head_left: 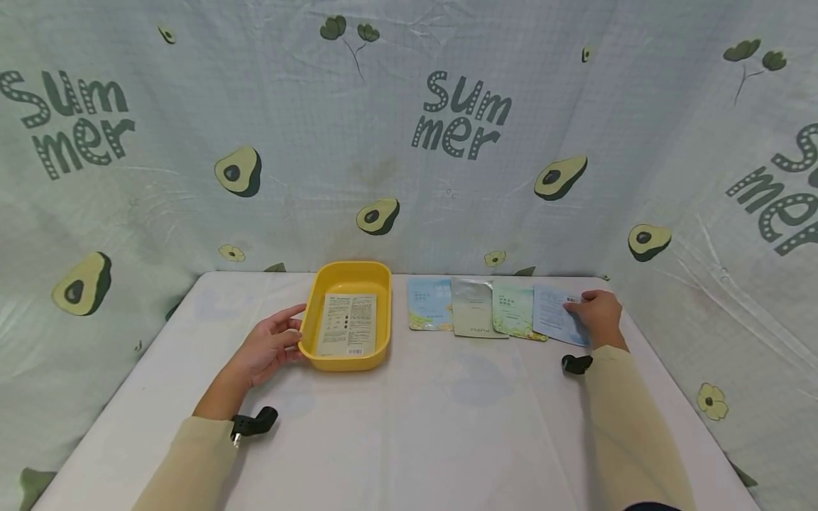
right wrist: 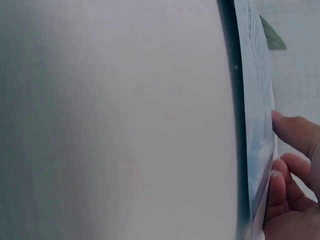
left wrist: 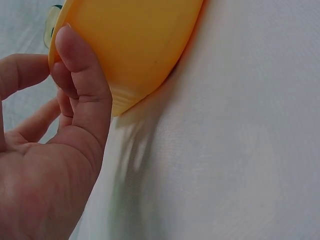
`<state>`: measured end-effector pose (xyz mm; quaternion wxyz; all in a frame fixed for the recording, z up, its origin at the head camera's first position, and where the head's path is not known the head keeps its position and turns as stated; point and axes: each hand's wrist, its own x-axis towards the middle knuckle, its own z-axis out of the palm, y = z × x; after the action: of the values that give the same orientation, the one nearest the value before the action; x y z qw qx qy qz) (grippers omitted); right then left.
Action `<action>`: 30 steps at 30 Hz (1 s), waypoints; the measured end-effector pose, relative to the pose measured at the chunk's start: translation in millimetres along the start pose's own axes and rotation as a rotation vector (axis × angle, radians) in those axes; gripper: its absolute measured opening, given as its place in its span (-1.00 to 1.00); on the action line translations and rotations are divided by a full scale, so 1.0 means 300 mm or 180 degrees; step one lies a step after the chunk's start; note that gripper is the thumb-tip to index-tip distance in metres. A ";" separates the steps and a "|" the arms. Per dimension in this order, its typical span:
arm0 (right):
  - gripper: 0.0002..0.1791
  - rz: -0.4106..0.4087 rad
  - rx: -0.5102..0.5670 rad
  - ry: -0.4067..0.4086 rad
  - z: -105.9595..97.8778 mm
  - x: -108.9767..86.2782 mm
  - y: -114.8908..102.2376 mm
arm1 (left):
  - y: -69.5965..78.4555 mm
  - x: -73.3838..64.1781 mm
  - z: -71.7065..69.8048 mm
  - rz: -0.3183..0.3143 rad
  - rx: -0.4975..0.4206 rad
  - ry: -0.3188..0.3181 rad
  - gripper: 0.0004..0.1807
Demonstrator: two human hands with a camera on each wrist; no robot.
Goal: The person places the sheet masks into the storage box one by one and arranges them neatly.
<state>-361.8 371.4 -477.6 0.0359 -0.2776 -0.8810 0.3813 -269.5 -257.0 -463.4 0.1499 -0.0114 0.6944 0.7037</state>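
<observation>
A yellow plastic tray (head_left: 345, 364) stands at the back, left of centre, with a beige printed packet (head_left: 347, 324) lying flat inside it. My left hand (head_left: 271, 345) pinches the tray's left rim between thumb and fingers, as the left wrist view also shows. At the right end of a row of flat packets lies a pale blue printed packet (head_left: 557, 314). My right hand (head_left: 599, 314) grips its right edge, thumb on the face and the other fingers at the edge. In the right wrist view that packet (right wrist: 257, 125) is seen nearly edge-on.
Left of the blue packet, a green packet (head_left: 513, 311), a silver-grey packet (head_left: 474, 312) and a blue-and-yellow packet (head_left: 430, 304) lie side by side, partly overlapping. A white cloth (head_left: 422, 426) covers the table. Behind it hangs a printed curtain (head_left: 307, 213) with avocados.
</observation>
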 end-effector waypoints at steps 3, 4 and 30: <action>-0.28 0.0003 0.0082 -0.0129 -0.010 0.012 0.023 | 0.004 0.000 0.003 -0.0001 0.0028 -0.0002 -0.23; -0.27 0.0009 0.0104 -0.0204 -0.017 0.016 0.031 | 0.004 0.001 0.004 -0.0003 0.0033 0.0003 -0.23; -0.22 -0.0678 -0.0736 -0.1037 -0.063 0.040 0.034 | 0.022 -0.004 0.000 -0.0074 -0.0028 -0.0031 -0.23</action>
<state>-362.1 395.5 -473.0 -0.0989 -0.1200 -0.9374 0.3117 -269.9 -257.1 -456.6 0.1614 -0.0166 0.6904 0.7050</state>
